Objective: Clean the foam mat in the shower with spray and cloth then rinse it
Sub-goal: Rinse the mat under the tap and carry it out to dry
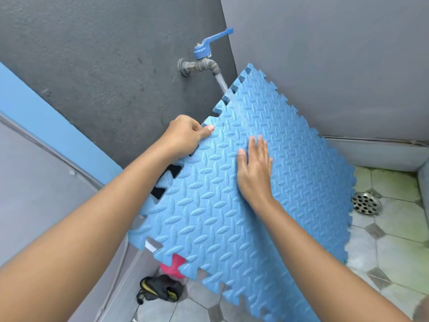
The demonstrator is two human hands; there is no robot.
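A blue foam mat [209, 217] with a raised oval pattern and jigsaw edges is held tilted in the shower corner, its top under the tap. My left hand [185, 135] grips the mat's upper left edge, thumb on the front. Flat on the mat's face lies my right hand [254, 169], fingers together and pointing up. A stream of water [222, 81] runs from the grey tap [202, 65] with a blue lever and goes behind the mat's top edge. No spray bottle can be made out.
Grey walls meet in a corner behind the mat. A round metal drain [366, 203] sits in the wet tiled floor at the right. A dark bundle with yellow [160, 290] and a pink object [175, 266] lie on the floor below the mat.
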